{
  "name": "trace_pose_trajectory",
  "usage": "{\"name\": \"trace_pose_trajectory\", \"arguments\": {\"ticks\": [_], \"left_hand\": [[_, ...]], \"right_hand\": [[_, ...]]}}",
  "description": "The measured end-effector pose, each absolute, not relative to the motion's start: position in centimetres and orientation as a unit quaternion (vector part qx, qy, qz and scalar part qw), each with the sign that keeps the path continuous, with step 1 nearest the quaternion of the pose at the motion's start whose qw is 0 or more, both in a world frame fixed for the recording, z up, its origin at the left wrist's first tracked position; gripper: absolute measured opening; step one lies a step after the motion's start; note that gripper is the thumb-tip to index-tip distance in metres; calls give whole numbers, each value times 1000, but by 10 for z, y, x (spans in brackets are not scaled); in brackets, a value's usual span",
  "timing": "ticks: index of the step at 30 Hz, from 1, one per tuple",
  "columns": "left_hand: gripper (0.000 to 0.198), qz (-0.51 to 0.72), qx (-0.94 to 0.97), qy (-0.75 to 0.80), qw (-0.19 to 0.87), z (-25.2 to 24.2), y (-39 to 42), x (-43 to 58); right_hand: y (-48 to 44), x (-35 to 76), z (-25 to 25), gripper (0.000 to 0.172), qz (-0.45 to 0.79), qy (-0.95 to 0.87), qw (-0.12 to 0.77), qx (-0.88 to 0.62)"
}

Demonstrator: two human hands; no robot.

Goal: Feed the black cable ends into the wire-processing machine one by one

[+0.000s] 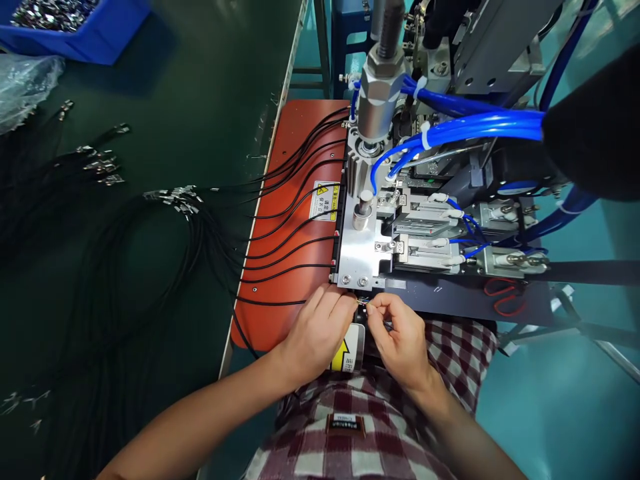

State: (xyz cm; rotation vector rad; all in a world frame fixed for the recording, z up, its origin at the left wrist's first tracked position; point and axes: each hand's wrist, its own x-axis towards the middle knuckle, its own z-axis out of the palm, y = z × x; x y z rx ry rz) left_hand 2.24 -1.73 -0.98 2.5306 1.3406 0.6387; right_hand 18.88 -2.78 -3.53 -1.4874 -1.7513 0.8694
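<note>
My left hand point(320, 330) is closed in a pinch at the near edge of the metal machine plate point(357, 257), holding the end of a black wire point(270, 301) that lies across the orange mat point(285, 220). My right hand point(400, 337) is also pinched, fingertips meeting the left hand's at a small metal terminal point(363, 301). Several more black wires point(295, 247) run from the machine's left side over the mat.
A bundle of black wires with metal terminals point(173, 197) spreads over the dark green table point(165, 100). A blue bin of metal parts point(75, 27) sits far left. Blue air hoses point(480, 123) and a steel cylinder point(380, 87) rise above the plate. Red-handled scissors point(505, 297) lie to the right.
</note>
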Motion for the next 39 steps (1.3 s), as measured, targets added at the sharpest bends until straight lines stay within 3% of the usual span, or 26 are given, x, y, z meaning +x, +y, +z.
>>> {"name": "trace_pose_trajectory", "arguments": {"ticks": [33,39], "left_hand": [[15,219,857,458,97,-9,-16,22],[14,219,857,457,96,-6,-15,23]], "right_hand": [[-24,189,-29,9,329,-680,294,-586],[-23,190,-27,10,382,-640,302,-594]]}}
